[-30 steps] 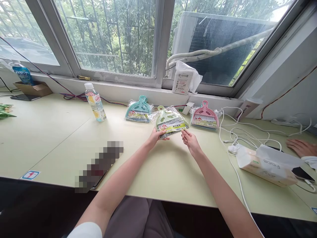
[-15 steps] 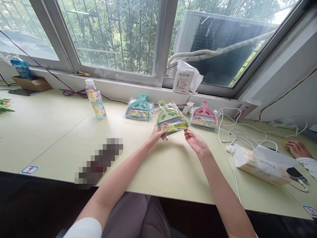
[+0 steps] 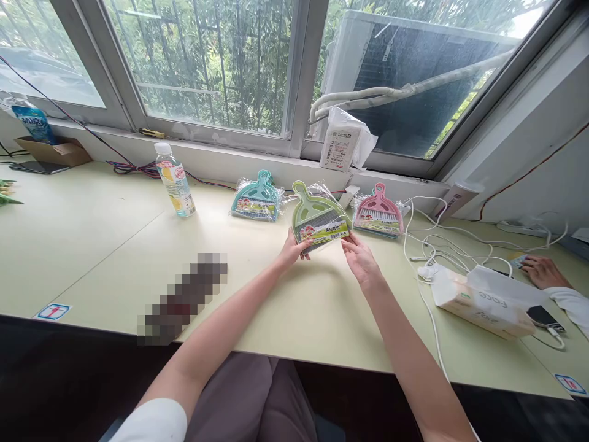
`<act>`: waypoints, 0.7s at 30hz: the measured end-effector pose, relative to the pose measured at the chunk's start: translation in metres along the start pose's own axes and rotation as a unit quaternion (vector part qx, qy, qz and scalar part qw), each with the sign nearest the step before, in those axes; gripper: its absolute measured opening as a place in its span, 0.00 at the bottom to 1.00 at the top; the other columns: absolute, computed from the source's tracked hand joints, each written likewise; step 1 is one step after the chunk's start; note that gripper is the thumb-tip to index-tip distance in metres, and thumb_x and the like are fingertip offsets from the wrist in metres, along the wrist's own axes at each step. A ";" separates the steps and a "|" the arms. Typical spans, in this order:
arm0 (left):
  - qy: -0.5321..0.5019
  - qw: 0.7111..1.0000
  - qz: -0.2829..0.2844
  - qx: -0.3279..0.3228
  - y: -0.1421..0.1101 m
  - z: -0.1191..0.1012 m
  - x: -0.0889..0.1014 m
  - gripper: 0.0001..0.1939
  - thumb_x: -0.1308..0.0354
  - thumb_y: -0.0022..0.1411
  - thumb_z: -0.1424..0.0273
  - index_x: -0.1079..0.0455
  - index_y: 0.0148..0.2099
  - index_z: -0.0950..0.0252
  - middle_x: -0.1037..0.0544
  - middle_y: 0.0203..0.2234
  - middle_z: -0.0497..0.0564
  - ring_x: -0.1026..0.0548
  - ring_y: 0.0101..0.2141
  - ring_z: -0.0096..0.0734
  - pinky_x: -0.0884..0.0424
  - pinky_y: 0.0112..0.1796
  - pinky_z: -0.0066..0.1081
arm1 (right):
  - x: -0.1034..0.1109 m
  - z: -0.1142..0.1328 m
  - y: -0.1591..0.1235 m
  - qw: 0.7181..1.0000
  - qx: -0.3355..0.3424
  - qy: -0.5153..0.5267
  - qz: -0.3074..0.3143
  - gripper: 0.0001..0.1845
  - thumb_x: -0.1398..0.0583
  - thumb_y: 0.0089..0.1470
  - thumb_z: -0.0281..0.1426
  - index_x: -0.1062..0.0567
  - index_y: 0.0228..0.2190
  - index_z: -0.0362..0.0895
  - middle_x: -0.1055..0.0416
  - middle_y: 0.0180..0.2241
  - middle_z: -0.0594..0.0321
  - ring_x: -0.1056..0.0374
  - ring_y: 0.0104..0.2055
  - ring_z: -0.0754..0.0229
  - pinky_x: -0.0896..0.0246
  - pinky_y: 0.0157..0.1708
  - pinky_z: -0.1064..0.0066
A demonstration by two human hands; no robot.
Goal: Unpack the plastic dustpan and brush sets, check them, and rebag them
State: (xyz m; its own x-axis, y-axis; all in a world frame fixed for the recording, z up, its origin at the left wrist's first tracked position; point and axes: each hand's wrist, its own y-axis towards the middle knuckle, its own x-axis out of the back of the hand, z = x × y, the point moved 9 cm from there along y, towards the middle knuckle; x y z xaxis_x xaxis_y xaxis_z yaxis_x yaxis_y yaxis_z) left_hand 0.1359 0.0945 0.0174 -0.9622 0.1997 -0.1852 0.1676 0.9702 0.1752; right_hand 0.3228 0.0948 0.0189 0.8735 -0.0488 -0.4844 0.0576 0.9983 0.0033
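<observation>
A green dustpan and brush set [image 3: 317, 215], wrapped in clear plastic with a printed label, is held tilted above the table between both hands. My left hand [image 3: 294, 248] is closed on its lower left corner. At the lower right corner, my right hand [image 3: 359, 255] pinches the wrapped edge with thumb and fingers. Behind it to the left lies a turquoise dustpan and brush set [image 3: 257, 199] in plastic. To the right is a pink dustpan and brush set [image 3: 380, 212], also wrapped, with a bluish edge showing beneath it.
A drink bottle [image 3: 175, 181] stands on the left, behind a pixelated dark object [image 3: 184, 301]. On the right lie white cables [image 3: 442, 245], a tissue pack [image 3: 483, 301] and another person's hand [image 3: 545, 270]. A tissue packet [image 3: 340, 144] rests by the window.
The green set has tilted slightly and its right side has swung a little outward. My right hand has shifted its fingers up along the corner. The view has moved slightly.
</observation>
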 end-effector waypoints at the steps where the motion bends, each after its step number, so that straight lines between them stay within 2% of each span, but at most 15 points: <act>1: 0.007 1.000 0.000 0.001 -0.001 0.001 -0.001 0.28 0.37 0.51 0.62 0.50 0.47 0.63 0.27 0.37 0.51 0.31 0.14 0.19 0.39 0.14 0.24 | -0.002 0.001 -0.001 1.000 0.016 0.007 0.001 0.22 0.37 0.41 0.17 0.25 0.39 0.46 0.26 0.45 0.65 0.34 0.53 0.67 0.37 0.54 0.77; 4: 0.015 1.000 -0.009 0.002 -0.001 0.005 -0.001 0.29 0.37 0.51 0.61 0.50 0.48 0.63 0.27 0.33 0.49 0.32 0.15 0.18 0.39 0.14 0.23 | -0.006 0.003 -0.003 0.998 0.051 0.025 -0.005 0.25 0.37 0.41 0.17 0.27 0.42 0.48 0.27 0.48 0.65 0.35 0.56 0.66 0.39 0.57 0.72; 8: 0.036 0.999 -0.002 -0.017 0.001 0.005 -0.001 0.31 0.36 0.52 0.59 0.50 0.50 0.63 0.25 0.30 0.47 0.30 0.17 0.20 0.38 0.16 0.22 | -0.005 -0.003 -0.002 0.996 0.072 0.043 -0.027 0.27 0.36 0.42 0.18 0.30 0.44 0.48 0.28 0.49 0.65 0.35 0.55 0.67 0.40 0.57 0.71; 11: 0.045 0.998 0.009 -0.035 0.000 0.000 -0.003 0.32 0.37 0.51 0.59 0.50 0.51 0.63 0.25 0.33 0.50 0.27 0.20 0.23 0.36 0.17 0.22 | -0.002 -0.010 -0.004 0.995 0.066 0.047 -0.049 0.24 0.35 0.40 0.19 0.30 0.41 0.46 0.27 0.46 0.64 0.33 0.53 0.65 0.39 0.56 0.71; 14: 0.047 0.998 0.032 -0.038 -0.002 -0.004 -0.011 0.30 0.37 0.52 0.59 0.48 0.50 0.64 0.25 0.35 0.53 0.25 0.24 0.28 0.35 0.18 0.24 | 0.007 -0.013 -0.008 0.990 0.074 0.054 -0.103 0.20 0.33 0.39 0.21 0.31 0.36 0.45 0.26 0.41 0.63 0.30 0.49 0.64 0.36 0.55 0.70; 17: 0.057 0.997 0.047 -0.035 -0.005 -0.003 -0.017 0.29 0.38 0.53 0.59 0.48 0.49 0.65 0.25 0.33 0.52 0.24 0.25 0.29 0.35 0.17 0.23 | 0.017 -0.014 -0.012 0.981 0.086 0.080 -0.155 0.21 0.31 0.38 0.24 0.34 0.32 0.47 0.26 0.36 0.66 0.28 0.45 0.65 0.33 0.52 0.70; 21: 0.052 0.997 0.036 -0.044 -0.007 -0.004 -0.019 0.28 0.38 0.53 0.60 0.48 0.49 0.64 0.26 0.34 0.51 0.25 0.25 0.27 0.33 0.18 0.23 | 0.011 -0.017 -0.014 0.982 0.087 0.092 -0.139 0.18 0.31 0.40 0.29 0.32 0.33 0.46 0.26 0.37 0.65 0.28 0.45 0.65 0.33 0.52 0.72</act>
State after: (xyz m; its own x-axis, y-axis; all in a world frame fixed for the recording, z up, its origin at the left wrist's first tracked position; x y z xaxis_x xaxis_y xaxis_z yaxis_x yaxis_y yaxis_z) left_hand 0.1520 0.0839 0.0231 -0.9660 0.2493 -0.0688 0.2225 0.9369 0.2698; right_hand 0.3239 0.0810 -0.0015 0.7104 -0.2970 -0.6381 0.3779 0.9258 -0.0102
